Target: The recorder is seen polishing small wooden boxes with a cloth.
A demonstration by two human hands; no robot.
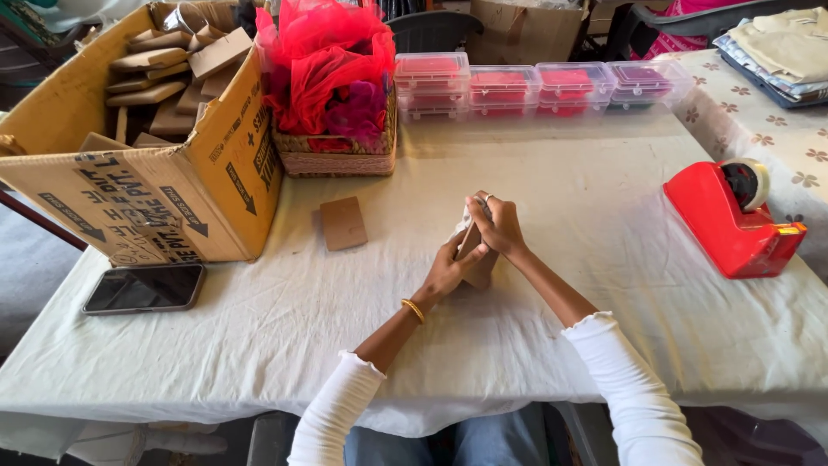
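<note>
Both my hands meet at the middle of the white-clothed table (604, 285) around a small brown cardboard piece (479, 267). My left hand (448, 272) grips it from below and the left. From above, my right hand (496, 226) closes over its top edge. The piece stands roughly upright and is mostly hidden by my fingers. A second flat brown cardboard square (343, 223) lies on the cloth to the left, apart from my hands.
A large open cardboard box (216, 173) full of folded brown pieces lies at the left. A woven basket (338, 155) with red netting, several clear lidded containers (535, 86), a red tape dispenser (733, 220), a dark phone (145, 287), folded cloth (780, 47).
</note>
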